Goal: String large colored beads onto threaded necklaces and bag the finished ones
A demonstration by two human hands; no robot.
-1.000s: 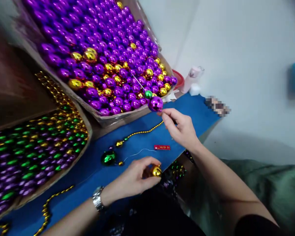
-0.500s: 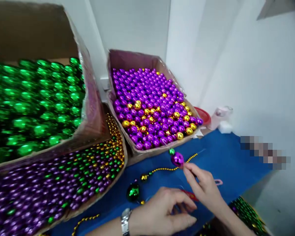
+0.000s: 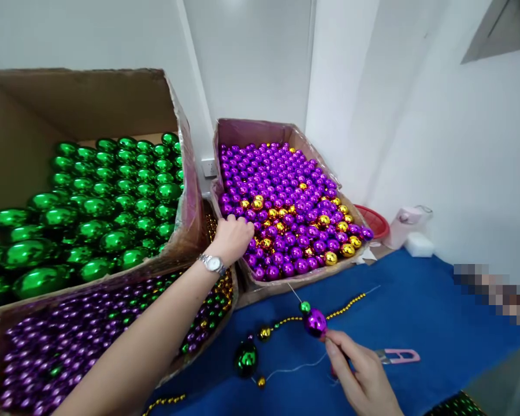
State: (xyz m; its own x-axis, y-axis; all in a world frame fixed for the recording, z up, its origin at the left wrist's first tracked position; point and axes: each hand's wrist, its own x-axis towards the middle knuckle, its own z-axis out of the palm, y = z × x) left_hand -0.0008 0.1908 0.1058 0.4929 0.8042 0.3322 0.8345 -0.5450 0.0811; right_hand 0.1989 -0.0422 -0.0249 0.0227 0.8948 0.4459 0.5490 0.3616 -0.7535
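My right hand (image 3: 357,364) pinches the lower side of a shiny purple ball (image 3: 315,322), threaded on a thin line. A small green bead (image 3: 304,307) sits against that ball, with a stiff thin end poking out above it. My left hand (image 3: 234,238), a watch on its wrist, reaches over the front left edge of the carton of purple and gold balls (image 3: 286,237). Its fingers are curled down among the balls and the fingertips are hidden. On the blue cloth lie a large dark green ball (image 3: 245,359), a gold ball (image 3: 264,334) and gold bead chain (image 3: 346,306).
A large carton of green balls (image 3: 99,231) stands at the left. Below it is a box of small purple, green and gold beads (image 3: 82,341). Pink-handled snips (image 3: 401,356) lie on the blue cloth (image 3: 416,306). A red basin (image 3: 372,222) is behind.
My left hand has moved from above the cloth up and left to the carton of purple and gold balls. My right hand still pinches the purple ball. The view has shifted.
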